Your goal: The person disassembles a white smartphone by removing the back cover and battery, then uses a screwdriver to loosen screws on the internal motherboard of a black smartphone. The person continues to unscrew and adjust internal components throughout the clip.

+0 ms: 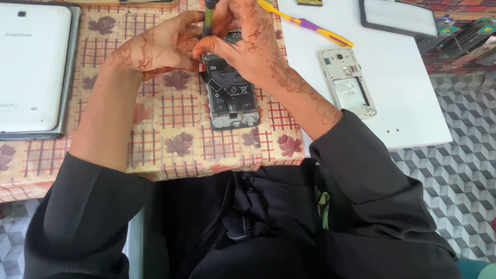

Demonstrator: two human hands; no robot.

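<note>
From my remote view, nearest me are the black sleeves, then the surface (164, 155) under its checked, leaf-printed cloth. On that cloth lies the opened phone (231, 95), back cover off, its dark battery and lower board exposed; I take it as my landmark. At the phone's upper left corner my left hand (161, 48) rests, fingers curled against the edge to steady it, its grip narrow on the frame. Directly above the phone's top end my right hand (248, 35) pinches a screwdriver (208, 14) with a dark, green-banded shaft, grip closed around it, the tip down at the phone's upper part; the tip itself is hidden by fingers. Right of the phone, on a white board (404, 91), lies a second phone shell (348, 83), gold-rimmed and open. Beyond and right of the phone sits a yellow-and-purple pry tool (310, 24), and farther right a black screen frame (398, 15). Well left of the phone lies a white tablet (18, 66), face down.
</note>
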